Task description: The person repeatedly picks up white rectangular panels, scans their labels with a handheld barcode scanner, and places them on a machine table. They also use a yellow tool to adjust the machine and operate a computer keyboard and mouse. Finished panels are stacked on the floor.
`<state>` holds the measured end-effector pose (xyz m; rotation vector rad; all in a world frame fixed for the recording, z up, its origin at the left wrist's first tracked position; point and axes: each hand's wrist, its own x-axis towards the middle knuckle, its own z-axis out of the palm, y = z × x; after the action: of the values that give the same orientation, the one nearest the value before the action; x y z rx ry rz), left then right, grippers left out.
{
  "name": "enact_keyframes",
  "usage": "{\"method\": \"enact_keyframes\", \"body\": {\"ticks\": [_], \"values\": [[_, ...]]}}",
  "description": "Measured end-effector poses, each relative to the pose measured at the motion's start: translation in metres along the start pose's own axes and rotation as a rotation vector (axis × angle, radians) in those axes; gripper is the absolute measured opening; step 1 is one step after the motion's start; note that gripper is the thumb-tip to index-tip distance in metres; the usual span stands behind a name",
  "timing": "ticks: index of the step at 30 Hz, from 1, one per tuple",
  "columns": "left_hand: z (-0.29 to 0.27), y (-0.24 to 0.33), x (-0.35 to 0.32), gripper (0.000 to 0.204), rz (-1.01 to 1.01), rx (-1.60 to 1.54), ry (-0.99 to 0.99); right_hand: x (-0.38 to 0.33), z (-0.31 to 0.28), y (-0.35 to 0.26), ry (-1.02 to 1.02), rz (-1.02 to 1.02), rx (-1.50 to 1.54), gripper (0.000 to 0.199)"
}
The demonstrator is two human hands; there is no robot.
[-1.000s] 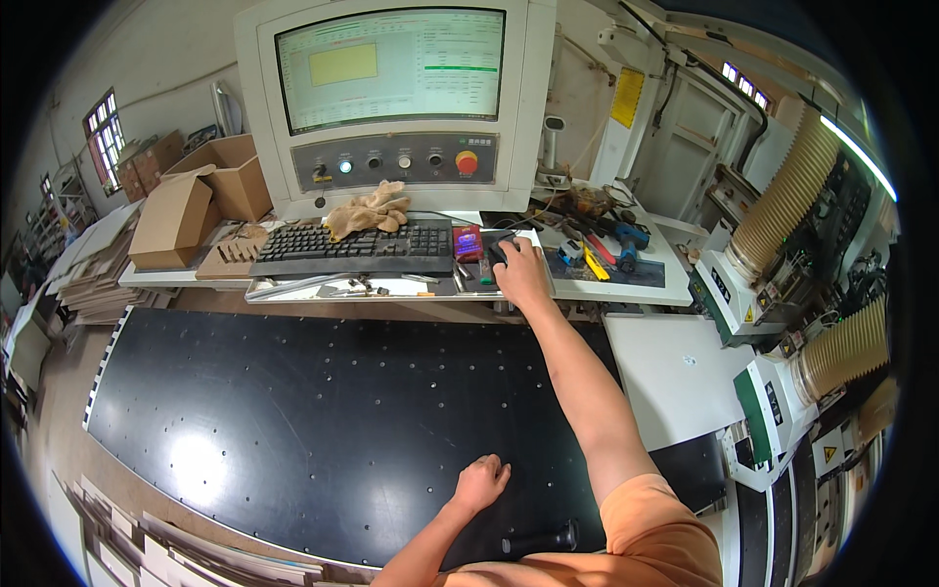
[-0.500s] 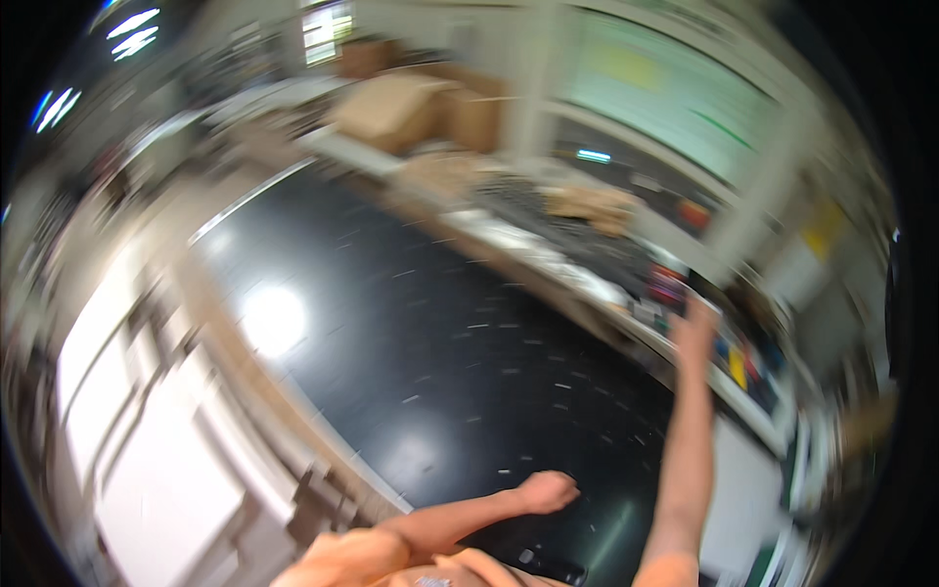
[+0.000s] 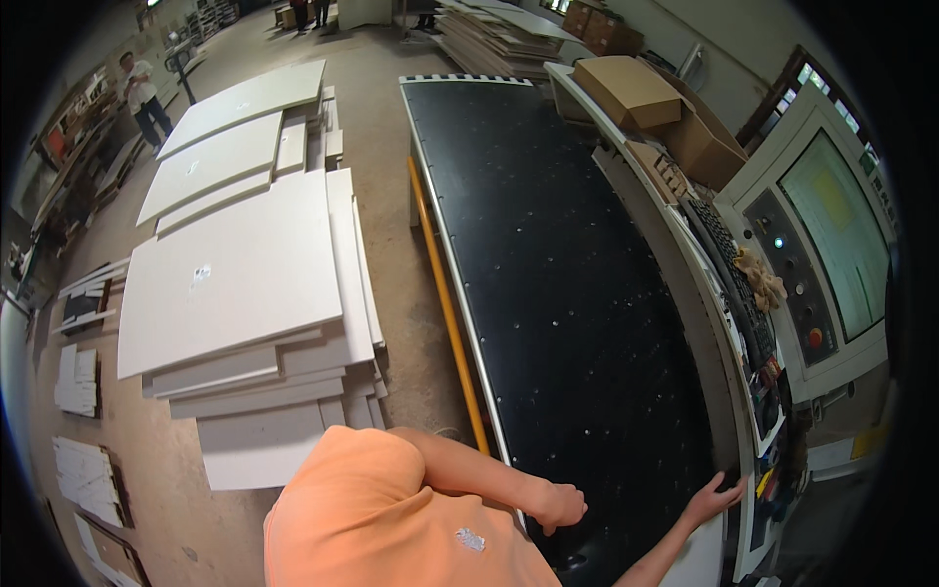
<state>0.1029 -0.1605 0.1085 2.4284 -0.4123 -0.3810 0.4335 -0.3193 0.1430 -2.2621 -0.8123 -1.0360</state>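
Note:
Above the near end of a long black table (image 3: 548,254) dotted with small pale specks, my left hand (image 3: 559,504) is curled into a loose fist, with nothing showing out of it. My right hand (image 3: 712,499) reaches out to the right with fingers apart, its fingertips at the edge of the narrow side shelf (image 3: 748,489). Small coloured items (image 3: 765,481) lie on that shelf just beyond the fingers. Farther along it are a black keyboard (image 3: 719,240) and a pair of crumpled tan gloves (image 3: 761,279).
A control panel with a screen (image 3: 836,230) and red knob (image 3: 815,338) stands at right. Cardboard boxes (image 3: 626,93) sit at the shelf's far end. Stacked white boards (image 3: 230,274) stand left, past a yellow bar (image 3: 445,303). Another person (image 3: 142,98) stands far left.
The view has turned right and sharpened; the table now runs straight away from me. My right hand has come back from farther along the shelf to its near edge. My left stays curled.

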Motion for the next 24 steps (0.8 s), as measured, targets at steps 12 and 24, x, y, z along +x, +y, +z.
{"method": "enact_keyframes", "body": {"ticks": [12, 24], "values": [[0.080, 0.060, 0.006, 0.019, -0.192, 0.054, 0.277, -0.194, -0.144, 0.010, -0.463, 0.354, 0.075, 0.043], [0.149, 0.117, -0.241, 0.041, -0.684, -0.670, 0.728, -0.197, -0.186, -0.337, -1.509, 0.210, 1.224, 0.039]]}}
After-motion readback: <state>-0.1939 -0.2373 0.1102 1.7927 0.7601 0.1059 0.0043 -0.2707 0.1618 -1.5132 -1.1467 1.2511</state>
